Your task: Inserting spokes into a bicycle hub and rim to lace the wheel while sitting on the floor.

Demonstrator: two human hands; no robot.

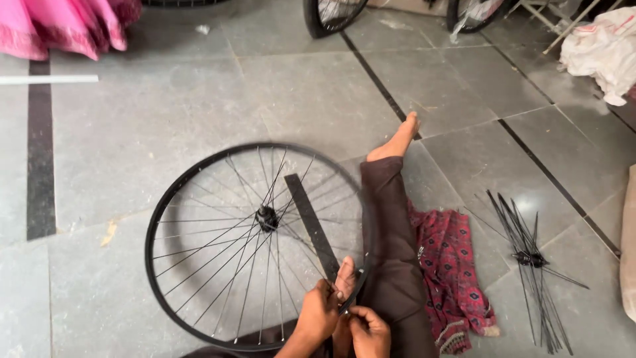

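A black bicycle wheel rim (162, 205) with thin spokes and a central hub (267, 218) lies flat on the grey tile floor. My left hand (318, 311) grips the rim's near right edge, fingers curled over it. Touching the same spot from the right, my right hand (369, 331) pinches something small at the rim; what it is cannot be made out. One bare foot (345, 277) rests on the rim just above my hands. My other leg in brown trousers (391, 232) stretches out beside the wheel.
A red patterned cloth (454, 278) lies right of my leg. A bundle of loose black spokes (530, 258) sits further right. Other wheels (331, 16) stand at the top, pink fabric (63, 26) top left, a white sack (603, 46) top right.
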